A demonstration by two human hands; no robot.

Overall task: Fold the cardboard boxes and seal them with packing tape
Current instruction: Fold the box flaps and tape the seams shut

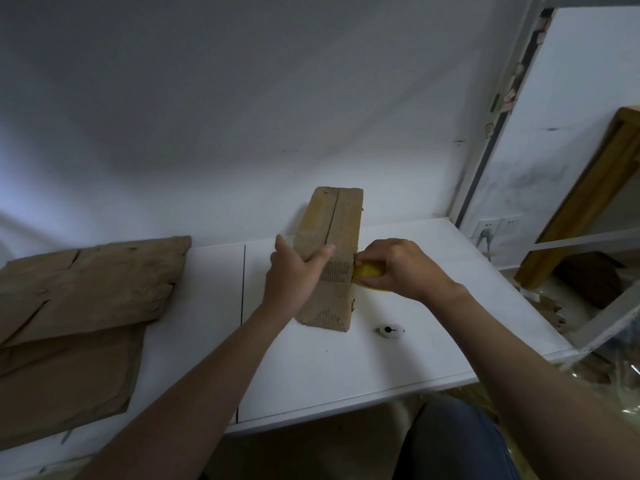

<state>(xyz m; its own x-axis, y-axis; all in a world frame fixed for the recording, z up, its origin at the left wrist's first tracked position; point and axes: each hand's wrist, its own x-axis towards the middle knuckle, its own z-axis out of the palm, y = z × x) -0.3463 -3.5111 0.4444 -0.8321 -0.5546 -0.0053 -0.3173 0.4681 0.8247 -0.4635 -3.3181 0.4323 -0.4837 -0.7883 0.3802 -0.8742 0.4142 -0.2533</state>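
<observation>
Head view: white bench [311,375] against a white wall [242,116]. Folded cardboard box [329,258] stands upright near the back edge of the bench, a bit right of middle, top flaps closed with the seam between them running away from the camera. Left hand [294,271] braces the box at its near-left top corner: fingers straight and spread wide against the left side, thumb laid across the top flap up to the seam. Right hand [398,268] is at the box's near-right edge, fingers curled round a yellow tape roll [369,271] which touches that edge; most of the roll is hidden by the hand. Small white round object [389,330] with a black mark lies on the bench just right of the box's base, toward the front edge. Flat cardboard sheets [86,306] are stacked at the left end of the bench, overlapping, well apart from the box. Wooden frame [588,202] leans beyond the right end.
</observation>
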